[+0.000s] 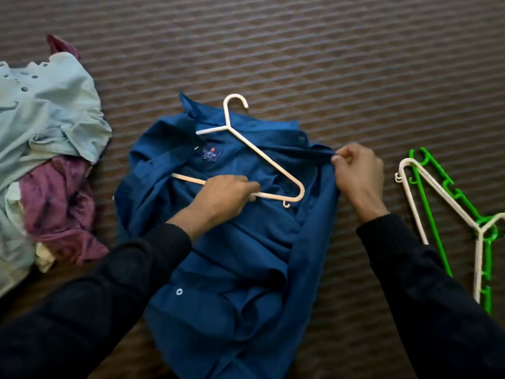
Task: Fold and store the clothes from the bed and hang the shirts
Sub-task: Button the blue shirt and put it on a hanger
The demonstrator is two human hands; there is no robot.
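One shirt is under way: the dark blue button-up shirt lies open on the brown quilted bed, your left hand gripping the white plastic hanger by its bottom bar, right-hand fingers pinching the shirt's edge. Nothing hangs yet; the crumpled pale-green and maroon clothes pile and the spare white and green hangers wait untouched.

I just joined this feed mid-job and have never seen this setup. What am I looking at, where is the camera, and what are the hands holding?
There is no machine: a person works with bare hands, filmed by one camera on their head looking down at a bed. The left hand grips the bottom bar of a white hanger lying on a blue shirt. The right hand pinches the shirt's edge. On the left lies a pile of clothes; on the right, spare hangers, white and green.
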